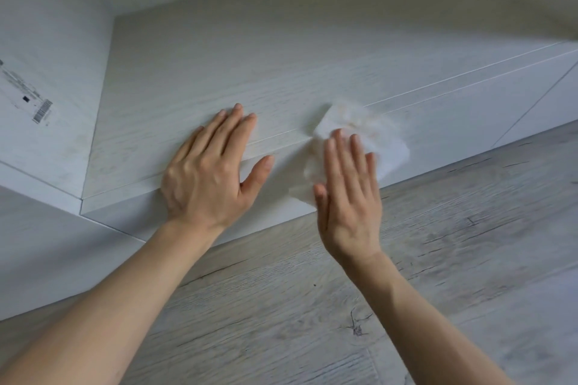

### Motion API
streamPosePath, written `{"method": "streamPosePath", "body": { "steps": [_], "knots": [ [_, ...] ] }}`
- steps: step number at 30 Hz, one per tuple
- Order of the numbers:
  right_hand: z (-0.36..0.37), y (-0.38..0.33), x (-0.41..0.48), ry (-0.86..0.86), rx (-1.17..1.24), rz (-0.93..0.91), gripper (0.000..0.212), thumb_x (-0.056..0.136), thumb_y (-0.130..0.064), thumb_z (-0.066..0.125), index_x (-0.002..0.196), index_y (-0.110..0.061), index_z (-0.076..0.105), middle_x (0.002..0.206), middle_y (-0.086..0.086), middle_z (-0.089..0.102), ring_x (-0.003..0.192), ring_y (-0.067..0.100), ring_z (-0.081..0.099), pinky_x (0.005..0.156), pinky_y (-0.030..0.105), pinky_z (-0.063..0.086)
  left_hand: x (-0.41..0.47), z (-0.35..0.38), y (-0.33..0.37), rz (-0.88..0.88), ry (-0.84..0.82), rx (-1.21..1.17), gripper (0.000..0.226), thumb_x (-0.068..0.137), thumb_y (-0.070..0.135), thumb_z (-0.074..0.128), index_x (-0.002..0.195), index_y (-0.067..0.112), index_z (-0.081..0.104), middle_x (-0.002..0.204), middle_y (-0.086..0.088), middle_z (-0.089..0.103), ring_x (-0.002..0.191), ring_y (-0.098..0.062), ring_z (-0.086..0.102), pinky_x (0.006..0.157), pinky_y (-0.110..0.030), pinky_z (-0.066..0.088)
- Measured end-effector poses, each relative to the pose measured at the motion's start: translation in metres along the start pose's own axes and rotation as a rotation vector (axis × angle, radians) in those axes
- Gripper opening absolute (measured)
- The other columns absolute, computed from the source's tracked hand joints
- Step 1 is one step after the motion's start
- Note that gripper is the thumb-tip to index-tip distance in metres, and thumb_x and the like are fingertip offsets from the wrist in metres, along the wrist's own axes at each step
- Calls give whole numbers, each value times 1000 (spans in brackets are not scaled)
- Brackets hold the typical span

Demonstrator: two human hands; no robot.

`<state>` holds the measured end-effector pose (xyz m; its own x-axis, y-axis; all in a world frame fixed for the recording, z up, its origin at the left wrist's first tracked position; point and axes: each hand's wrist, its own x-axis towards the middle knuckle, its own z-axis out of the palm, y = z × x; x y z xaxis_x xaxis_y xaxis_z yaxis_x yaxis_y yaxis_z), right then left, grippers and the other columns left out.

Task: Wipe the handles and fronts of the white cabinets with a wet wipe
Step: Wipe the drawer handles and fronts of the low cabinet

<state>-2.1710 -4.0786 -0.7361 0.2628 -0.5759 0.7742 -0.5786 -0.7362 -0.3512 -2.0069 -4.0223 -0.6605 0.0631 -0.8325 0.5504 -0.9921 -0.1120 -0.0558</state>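
Your right hand (347, 187) lies flat and open over the wet wipe (353, 131), fingers together and stretched out, pressing it against the front of the low white cabinet (187, 78) rather than pinching it. The wipe sits on the upper part of that front, right at the thin horizontal seam (438, 84) that runs along the cabinet, and it looks blurred at its far edge, so it is probably in mid-stroke. Your left hand (209, 169) is also open, palm down, resting on the cabinet's top edge just beside the wipe with the thumb spread toward it; it holds nothing and seems to be steadying you.

Treat the wipe as what it appears to be: light, limp, damp and thin. It will bunch and fold under your palm, and it shows faint yellowish marks, so it may need refolding to a cleaner face. Keep the pressure spread through flat fingers; a pinch at one corner would likely let the rest trail. For the narrow seam, a fingertip behind a single layer should reach in better than the whole palm.

The cabinet front looks stiff and smooth with a light wood grain, so the damp cloth should slide easily. No handle is visible here. A sticker with a barcode (42, 109) sits on the side panel at the left, and wood-look floor (312, 306) lies below.
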Motion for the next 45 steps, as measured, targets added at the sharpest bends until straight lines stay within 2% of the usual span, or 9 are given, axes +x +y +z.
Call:
{"method": "streamPosePath", "body": {
  "steps": [6, 11, 14, 17, 23, 25, 31, 39, 45],
  "knots": [
    [-7, 27, 6, 104, 18, 176, 43, 105, -27, 22, 131, -1, 44, 137, 18, 48, 137, 32, 30, 116, 43, 21, -1, -2, 0, -6, -35, -2, 72, 100, 54, 11, 133, 7, 54, 137, -11, 53, 127, -27, 50, 100, -44, 43],
    [-42, 30, 19, -44, 165, 60, 50, 105, -28, 22, 107, 2, 61, 107, 16, 65, 110, 25, 52, 107, 38, 35, -2, -10, 1, -21, -163, -24, 76, 100, 56, 6, 139, 4, 46, 145, -15, 42, 135, -30, 39, 112, -41, 25],
    [-95, 27, 50, 21, 241, 544, 43, 101, -37, 23, 96, -13, 59, 91, 0, 59, 84, 12, 51, 77, 15, 39, 7, -35, 17, -51, -305, -92, 79, 98, 60, 5, 145, 2, 31, 154, -17, 21, 142, -27, 22, 116, -34, 12],
    [-161, 25, 88, 126, 248, 1002, 35, 102, -38, 24, 80, -25, 47, 72, -10, 49, 62, -3, 48, 53, 10, 35, 33, -76, 59, 122, -420, -107, 73, 101, 56, 9, 144, 1, 33, 153, -18, 25, 140, -27, 28, 116, -36, 16],
    [-312, 55, 172, 445, 487, 1876, 34, 102, -29, 29, 86, -10, 53, 75, 3, 53, 61, 17, 49, 56, 27, 37, 133, -178, 164, 465, -489, -214, 64, 103, 48, 19, 134, 2, 52, 142, -18, 45, 130, -29, 45, 109, -41, 28],
    [-364, 71, 197, 544, 655, 2011, 25, 101, -19, 30, 93, -8, 51, 76, 5, 55, 57, 16, 53, 56, 28, 40, 178, -209, 196, 488, -478, -213, 65, 103, 47, 17, 131, 3, 55, 140, -17, 48, 129, -28, 47, 110, -40, 29],
    [-478, 136, 281, 675, 1172, 1894, 21, 99, -8, 37, 96, -2, 58, 73, 6, 57, 61, 17, 56, 60, 32, 51, 297, -249, 275, 394, -469, -225, 68, 103, 45, 12, 129, 0, 55, 140, -18, 48, 129, -31, 46, 109, -40, 25],
    [-491, 243, 350, 669, 1140, 1879, 25, 101, -12, 39, 96, -4, 62, 70, 5, 68, 61, 17, 66, 68, 35, 50, 347, -191, 345, 369, -545, -165, 72, 103, 46, 8, 131, -2, 53, 142, -19, 44, 131, -30, 44, 111, -38, 16],
    [-478, 333, 383, 448, 858, 1814, 33, 102, -16, 35, 81, -9, 59, 57, -1, 66, 57, 13, 62, 70, 29, 49, 382, -119, 399, 291, -455, -100, 75, 101, 47, 6, 134, -5, 48, 144, -21, 41, 135, -30, 34, 109, -42, 24]
  ]
}}
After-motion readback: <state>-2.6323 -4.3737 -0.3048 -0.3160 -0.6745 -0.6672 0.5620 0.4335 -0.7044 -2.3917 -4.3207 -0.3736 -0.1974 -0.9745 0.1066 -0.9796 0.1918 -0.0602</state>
